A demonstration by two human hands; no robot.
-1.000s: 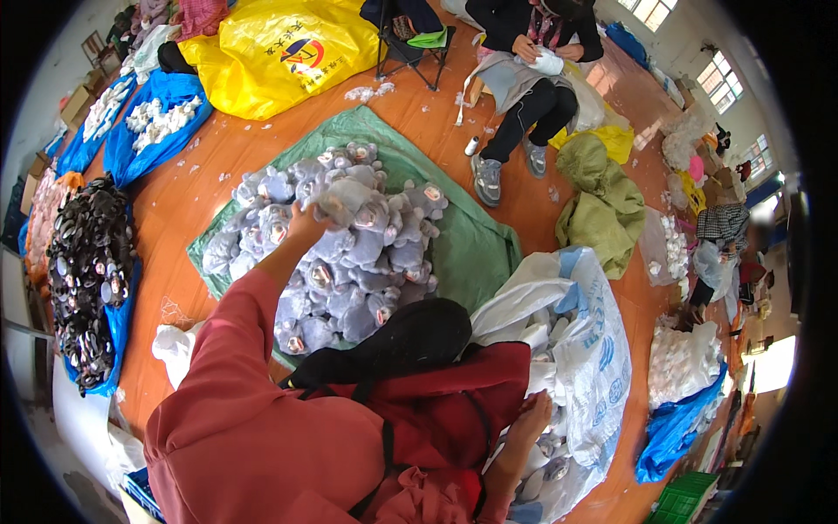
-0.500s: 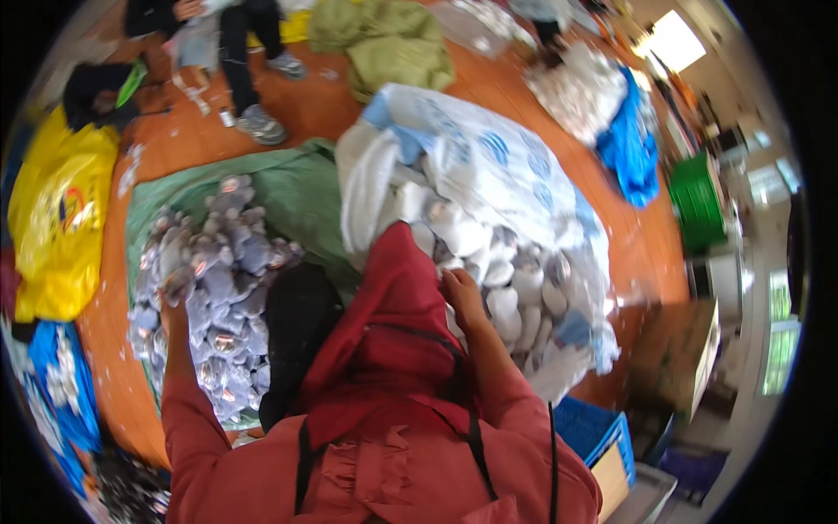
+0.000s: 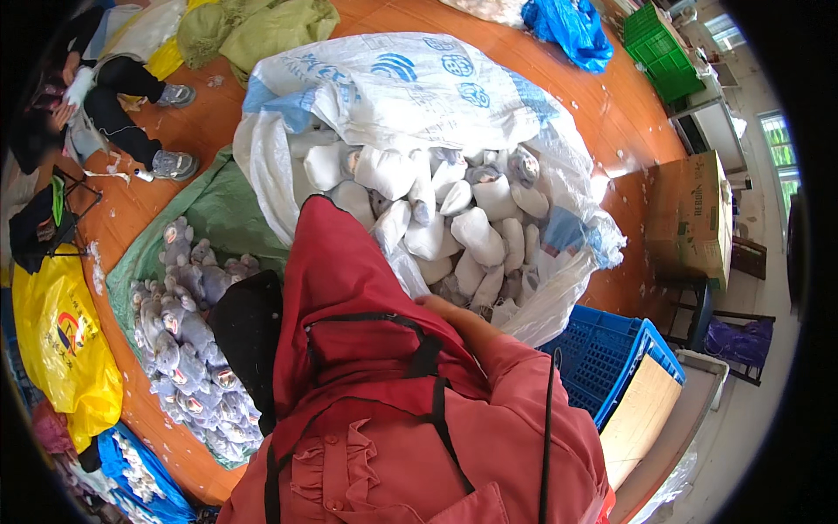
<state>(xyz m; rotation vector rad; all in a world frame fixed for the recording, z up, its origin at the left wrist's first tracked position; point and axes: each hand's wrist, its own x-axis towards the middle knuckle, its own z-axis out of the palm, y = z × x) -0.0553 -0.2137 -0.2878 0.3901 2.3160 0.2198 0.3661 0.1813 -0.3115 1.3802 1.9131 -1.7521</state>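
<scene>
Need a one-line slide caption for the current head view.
Right hand by an open sack of white pieces; grey plush toys heaped on a green sheet at left.

Glossy orange-brown floor (image 3: pixel 624 122), flecked with white scraps (image 3: pixel 96 266), catching glare (image 3: pixel 602 185) at right. Pale wall (image 3: pixel 755 77) beyond, two bright windows (image 3: pixel 779 148) set in it. Black folding chair (image 3: pixel 35 227) at far left.

Green crate (image 3: pixel 661 54) | blue crate (image 3: pixel 587 356) (latticed, near the cardboard box (image 3: pixel 683 210)) | yellow sack (image 3: pixel 54 301) at left | olive sack (image 3: pixel 281 37)
</scene>
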